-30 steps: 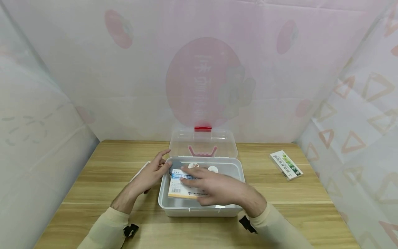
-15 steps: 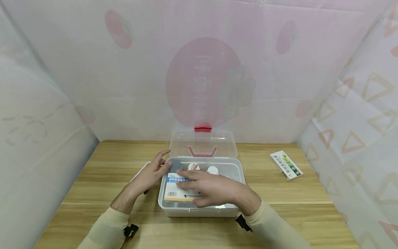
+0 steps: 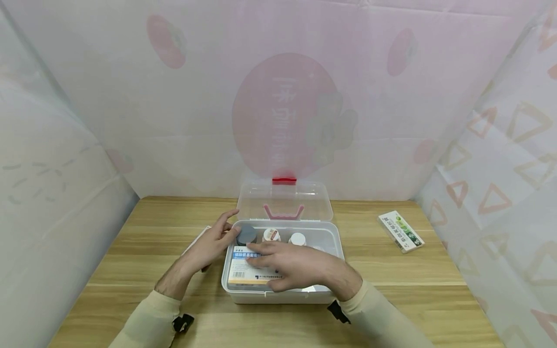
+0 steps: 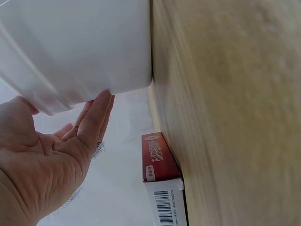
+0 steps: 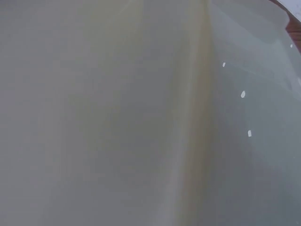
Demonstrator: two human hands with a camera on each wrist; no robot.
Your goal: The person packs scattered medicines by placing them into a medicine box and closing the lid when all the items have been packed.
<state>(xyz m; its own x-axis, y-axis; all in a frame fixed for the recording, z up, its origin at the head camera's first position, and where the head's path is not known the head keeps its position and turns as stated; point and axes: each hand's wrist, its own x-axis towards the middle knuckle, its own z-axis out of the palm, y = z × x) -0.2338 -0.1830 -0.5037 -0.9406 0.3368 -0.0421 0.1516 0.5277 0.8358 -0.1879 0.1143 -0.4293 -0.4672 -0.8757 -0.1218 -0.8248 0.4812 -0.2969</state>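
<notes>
A white plastic storage box (image 3: 278,297) stands in the middle of the table with its clear lid folded back. My right hand (image 3: 300,263) lies over a white, blue and orange medicine box (image 3: 243,270) inside it, fingers straight across the top. The thumb is at its near edge. Behind the medicine box stand a grey-capped container (image 3: 246,234) and two white-capped bottles, one (image 3: 271,234) with a printed cap, the other (image 3: 298,239) plain. My left hand (image 4: 51,160) touches the storage box's left wall and rim with extended fingers. The right wrist view is blurred, without a hand.
A red and white medicine box (image 4: 160,160) lies on the table left of the storage box, mostly behind the left hand in the head view. A green and white medicine box (image 3: 401,231) lies far right. The raised lid (image 3: 285,198) has a pink handle.
The right hand has shifted slightly left with the medicine box, which sits further left and nearer the front now. More of the caps behind it shows. The left hand has stayed put.
</notes>
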